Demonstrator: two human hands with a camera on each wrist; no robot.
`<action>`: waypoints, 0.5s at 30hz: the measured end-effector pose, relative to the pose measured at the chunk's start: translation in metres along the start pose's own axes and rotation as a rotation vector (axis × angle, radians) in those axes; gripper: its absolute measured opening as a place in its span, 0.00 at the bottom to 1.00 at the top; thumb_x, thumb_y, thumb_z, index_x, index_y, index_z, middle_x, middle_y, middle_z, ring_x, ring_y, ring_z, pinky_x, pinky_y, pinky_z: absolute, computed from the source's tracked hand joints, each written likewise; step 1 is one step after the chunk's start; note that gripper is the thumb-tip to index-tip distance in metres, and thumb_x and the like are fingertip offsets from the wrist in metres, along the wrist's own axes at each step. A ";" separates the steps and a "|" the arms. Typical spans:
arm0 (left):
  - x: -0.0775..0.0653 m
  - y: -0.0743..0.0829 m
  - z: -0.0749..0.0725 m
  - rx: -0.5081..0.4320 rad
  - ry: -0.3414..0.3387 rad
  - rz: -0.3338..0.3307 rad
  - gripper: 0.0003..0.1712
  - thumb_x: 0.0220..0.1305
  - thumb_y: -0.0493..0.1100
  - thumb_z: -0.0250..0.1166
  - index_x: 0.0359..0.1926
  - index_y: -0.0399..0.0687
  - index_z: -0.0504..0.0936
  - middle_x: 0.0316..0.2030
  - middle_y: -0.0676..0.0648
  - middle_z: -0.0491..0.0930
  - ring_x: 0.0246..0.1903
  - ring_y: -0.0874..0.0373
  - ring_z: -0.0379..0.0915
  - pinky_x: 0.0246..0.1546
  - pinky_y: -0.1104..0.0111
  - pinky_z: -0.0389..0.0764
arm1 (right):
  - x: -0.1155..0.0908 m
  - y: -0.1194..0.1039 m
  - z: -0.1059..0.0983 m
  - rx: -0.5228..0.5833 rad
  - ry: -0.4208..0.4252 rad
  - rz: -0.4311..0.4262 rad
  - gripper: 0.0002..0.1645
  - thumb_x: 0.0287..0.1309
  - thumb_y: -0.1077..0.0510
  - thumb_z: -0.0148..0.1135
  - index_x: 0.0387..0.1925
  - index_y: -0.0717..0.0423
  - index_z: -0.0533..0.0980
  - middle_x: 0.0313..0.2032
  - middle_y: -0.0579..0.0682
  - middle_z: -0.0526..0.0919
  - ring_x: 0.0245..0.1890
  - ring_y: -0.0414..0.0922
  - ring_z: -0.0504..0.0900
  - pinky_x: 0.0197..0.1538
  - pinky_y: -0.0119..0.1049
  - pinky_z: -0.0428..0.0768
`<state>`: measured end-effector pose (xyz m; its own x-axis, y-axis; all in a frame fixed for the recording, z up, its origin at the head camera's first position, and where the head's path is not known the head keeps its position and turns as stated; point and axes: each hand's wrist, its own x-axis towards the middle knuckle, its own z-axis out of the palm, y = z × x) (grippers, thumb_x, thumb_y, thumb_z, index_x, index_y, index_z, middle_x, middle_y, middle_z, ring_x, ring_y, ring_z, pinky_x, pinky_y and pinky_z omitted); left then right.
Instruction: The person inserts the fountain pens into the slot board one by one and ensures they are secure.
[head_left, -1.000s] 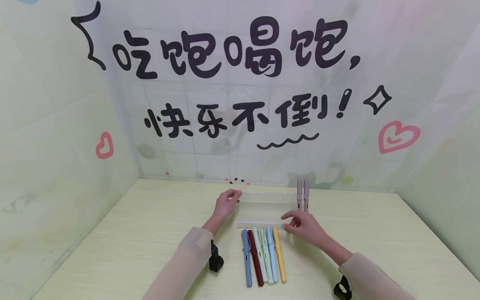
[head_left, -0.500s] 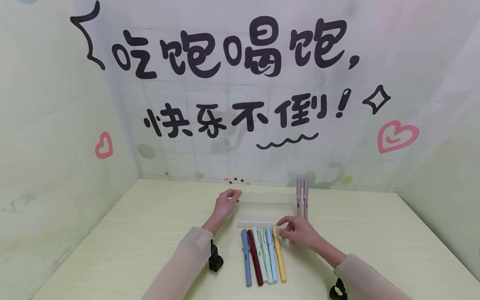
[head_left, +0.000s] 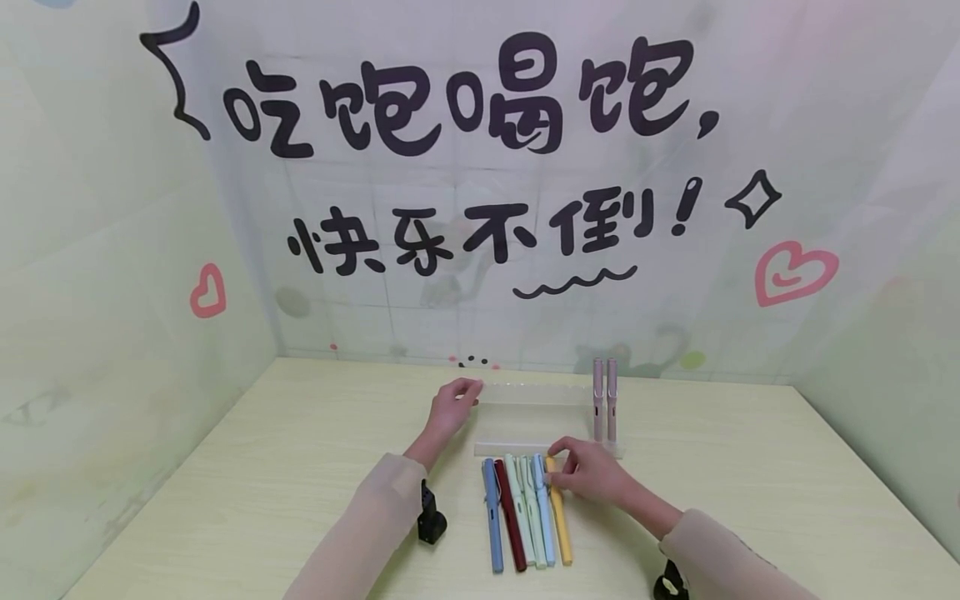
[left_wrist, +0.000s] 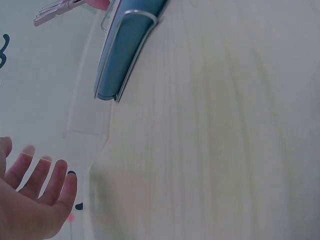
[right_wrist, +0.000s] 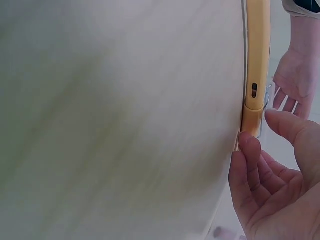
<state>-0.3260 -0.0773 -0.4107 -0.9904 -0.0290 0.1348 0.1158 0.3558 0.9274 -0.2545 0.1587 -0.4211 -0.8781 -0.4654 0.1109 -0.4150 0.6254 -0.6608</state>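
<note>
My left hand [head_left: 452,408] holds the left end of a clear acrylic pen stand [head_left: 525,423], fingers at its notched back edge. Two pink fountain pens [head_left: 605,400] lean side by side in the stand's right end. In front of it lies a row of fountain pens: blue [head_left: 492,517], dark red [head_left: 511,517], pale green [head_left: 530,517], light blue [head_left: 545,517] and yellow [head_left: 561,525]. With thumb and fingers on either side of the yellow pen's cap, my right hand [head_left: 592,473] pinches it; the right wrist view shows the yellow pen [right_wrist: 257,55] with its ink window uppermost.
The light wood table [head_left: 315,467] runs back to a printed cloth wall [head_left: 360,325] close behind the stand. Similar cloth hangs along the left and right sides. A black wrist camera [head_left: 431,518] sits under each sleeve.
My right hand has moved left and slightly toward me, from the stand's front strip to the yellow pen's cap. The left hand, stand and pens stay in place.
</note>
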 end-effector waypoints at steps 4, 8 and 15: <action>-0.001 0.001 0.000 0.002 0.001 0.006 0.19 0.63 0.50 0.53 0.43 0.38 0.77 0.40 0.43 0.76 0.38 0.51 0.75 0.36 0.63 0.75 | 0.000 0.000 0.000 -0.015 -0.014 -0.012 0.21 0.48 0.54 0.65 0.42 0.61 0.71 0.17 0.43 0.71 0.15 0.38 0.69 0.18 0.30 0.69; -0.001 0.001 0.000 0.000 0.001 0.012 0.18 0.63 0.49 0.53 0.43 0.38 0.76 0.40 0.42 0.76 0.38 0.51 0.75 0.35 0.63 0.75 | -0.001 0.001 -0.002 -0.013 -0.027 -0.033 0.22 0.48 0.54 0.65 0.42 0.62 0.71 0.18 0.43 0.71 0.16 0.37 0.69 0.19 0.30 0.69; -0.002 0.002 -0.001 0.011 0.000 0.006 0.20 0.63 0.51 0.52 0.44 0.38 0.76 0.40 0.42 0.76 0.38 0.51 0.74 0.36 0.64 0.74 | -0.003 0.001 -0.006 -0.006 -0.067 -0.050 0.23 0.48 0.57 0.64 0.44 0.65 0.70 0.19 0.44 0.72 0.16 0.38 0.70 0.19 0.30 0.70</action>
<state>-0.3241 -0.0772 -0.4091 -0.9897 -0.0271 0.1402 0.1207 0.3660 0.9228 -0.2540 0.1644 -0.4171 -0.8382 -0.5373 0.0938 -0.4598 0.6037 -0.6512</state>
